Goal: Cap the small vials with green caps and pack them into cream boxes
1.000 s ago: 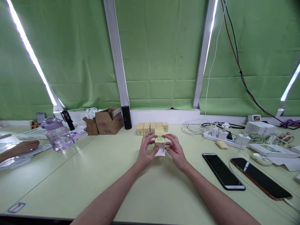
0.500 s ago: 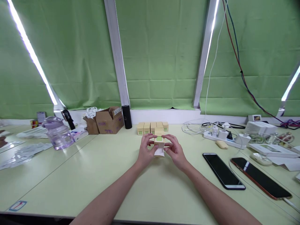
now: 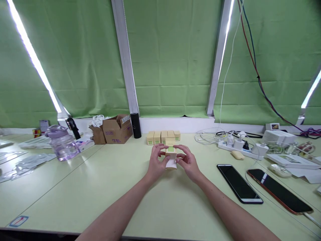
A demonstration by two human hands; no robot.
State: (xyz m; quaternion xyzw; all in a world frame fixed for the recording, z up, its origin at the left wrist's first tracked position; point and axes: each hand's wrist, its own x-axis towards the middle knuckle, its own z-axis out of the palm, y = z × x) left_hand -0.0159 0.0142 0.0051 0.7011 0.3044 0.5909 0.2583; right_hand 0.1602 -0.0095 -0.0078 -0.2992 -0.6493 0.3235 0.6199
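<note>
Between my two hands is a small cream-yellow carton (image 3: pixel 171 155) with a green panel on its upper part and a white inner flap folded out at the near end. My left hand (image 3: pixel 157 160) grips its left side, thumb low and fingers along the top edge. On the other side my right hand (image 3: pixel 187 161) holds it the same way, fingertips at the top and thumb near the flap. Just behind, a row of several matching small boxes (image 3: pixel 157 137) stands on the table. The inside of the carton cannot be made out.
Two phones (image 3: pixel 239 183) lie at the right, with a power strip (image 3: pixel 240 150) and tangled cables behind them. To the left stand a purple water bottle (image 3: pixel 64 144), an open cardboard box (image 3: pixel 116 131) and a black cylinder (image 3: pixel 135 125). Plastic bags (image 3: pixel 27 165) lie at far left.
Both hands keep their hold on the carton, which has barely shifted. At the far left edge, a hand that was partly visible has gone out of view.
</note>
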